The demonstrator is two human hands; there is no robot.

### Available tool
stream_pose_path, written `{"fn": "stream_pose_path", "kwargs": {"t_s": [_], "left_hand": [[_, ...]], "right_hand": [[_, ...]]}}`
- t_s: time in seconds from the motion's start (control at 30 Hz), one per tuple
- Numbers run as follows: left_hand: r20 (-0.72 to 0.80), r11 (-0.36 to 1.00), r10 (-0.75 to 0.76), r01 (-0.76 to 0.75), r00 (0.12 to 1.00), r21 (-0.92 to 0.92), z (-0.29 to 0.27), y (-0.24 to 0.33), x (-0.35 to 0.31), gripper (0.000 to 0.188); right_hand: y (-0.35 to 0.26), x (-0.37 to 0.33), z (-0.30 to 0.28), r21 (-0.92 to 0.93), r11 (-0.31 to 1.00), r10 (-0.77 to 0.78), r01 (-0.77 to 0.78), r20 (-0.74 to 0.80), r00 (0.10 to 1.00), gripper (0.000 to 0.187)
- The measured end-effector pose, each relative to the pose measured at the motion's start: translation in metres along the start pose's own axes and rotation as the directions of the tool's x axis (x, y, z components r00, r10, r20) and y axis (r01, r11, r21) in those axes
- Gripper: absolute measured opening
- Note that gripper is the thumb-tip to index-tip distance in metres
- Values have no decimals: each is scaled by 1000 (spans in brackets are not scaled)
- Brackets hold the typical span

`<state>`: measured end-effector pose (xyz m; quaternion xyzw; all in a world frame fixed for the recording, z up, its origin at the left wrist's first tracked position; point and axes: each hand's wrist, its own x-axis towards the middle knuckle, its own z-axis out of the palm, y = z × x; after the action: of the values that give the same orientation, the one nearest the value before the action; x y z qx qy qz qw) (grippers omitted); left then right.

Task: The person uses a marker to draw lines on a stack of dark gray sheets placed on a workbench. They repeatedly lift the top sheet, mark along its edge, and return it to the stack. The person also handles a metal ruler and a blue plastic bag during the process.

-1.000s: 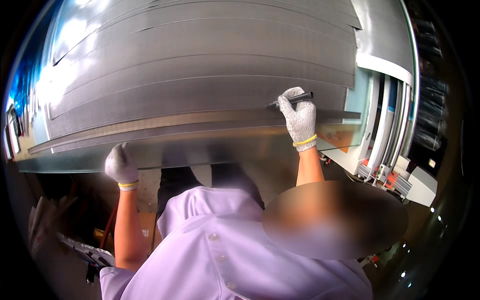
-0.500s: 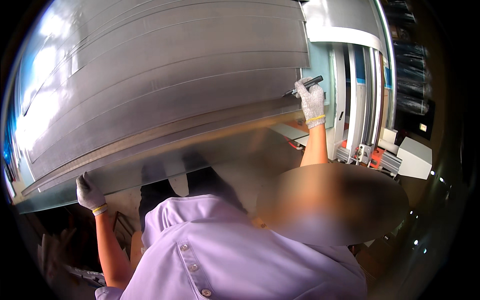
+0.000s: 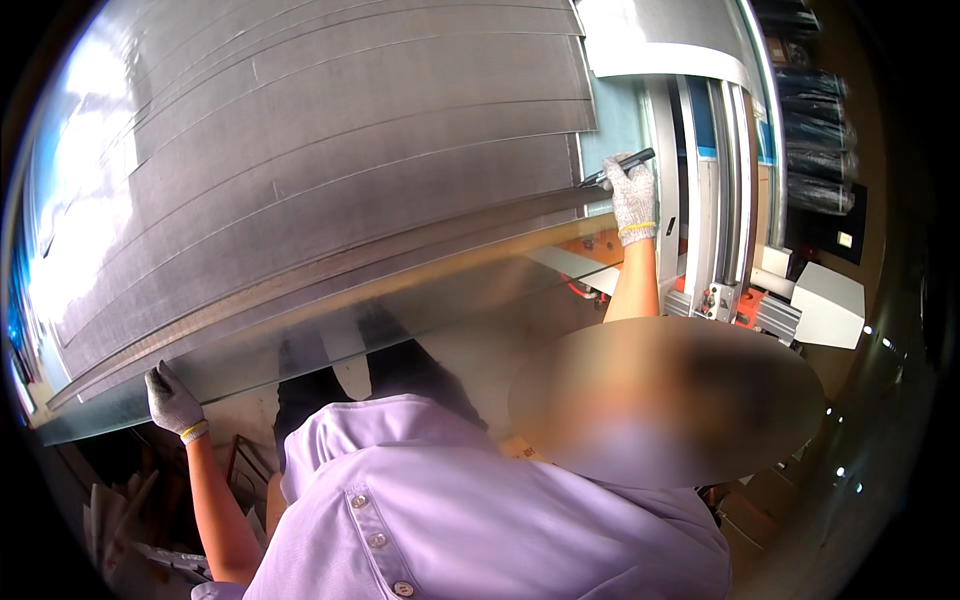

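Note:
My left hand (image 3: 174, 402), in a grey knit glove, holds the near edge of a clear glass sheet (image 3: 300, 362) at the lower left; its fingers are partly hidden. On the right, my gloved right hand (image 3: 632, 198) is closed round a black marker pen (image 3: 632, 163). The pen slants, its tip close to the right end of the dark grey strips; I cannot tell if it touches. A long, narrow brownish bar (image 3: 330, 264) lies along the near side of the strips. Overlapping grey strips (image 3: 380, 120) cover most of the surface beyond.
A metal rail frame (image 3: 722, 190) with a white cover (image 3: 670, 62) stands just right of my right hand. A white box-shaped housing (image 3: 830, 305) juts out at its near end. Dark plastic-wrapped rolls (image 3: 818, 145) are stacked at the far right.
My right hand and the pen have shifted slightly right, from over the strips to their right end. The view has moved a little; my left hand stays at the glass edge.

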<state>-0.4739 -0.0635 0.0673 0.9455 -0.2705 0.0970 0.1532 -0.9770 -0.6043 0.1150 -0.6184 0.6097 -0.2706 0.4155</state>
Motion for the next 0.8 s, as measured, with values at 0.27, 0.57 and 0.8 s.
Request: {"fn": "stream_pose_path", "kwargs": {"t_s": [0.27, 0.57, 0.8], "left_hand": [[0, 1000, -23, 23, 1000, -10, -1, 2, -1, 27], [-26, 996, -4, 2, 1000, -87, 3, -1, 0, 23], [-10, 1000, 18, -18, 1000, -11, -8, 9, -4, 12]], "right_hand": [[10, 5, -5, 29, 999, -12, 13, -41, 999, 8], [9, 1, -5, 136, 991, 17, 1, -130, 991, 8], [0, -28, 20, 642, 745, -35, 180, -232, 972, 16]]}}
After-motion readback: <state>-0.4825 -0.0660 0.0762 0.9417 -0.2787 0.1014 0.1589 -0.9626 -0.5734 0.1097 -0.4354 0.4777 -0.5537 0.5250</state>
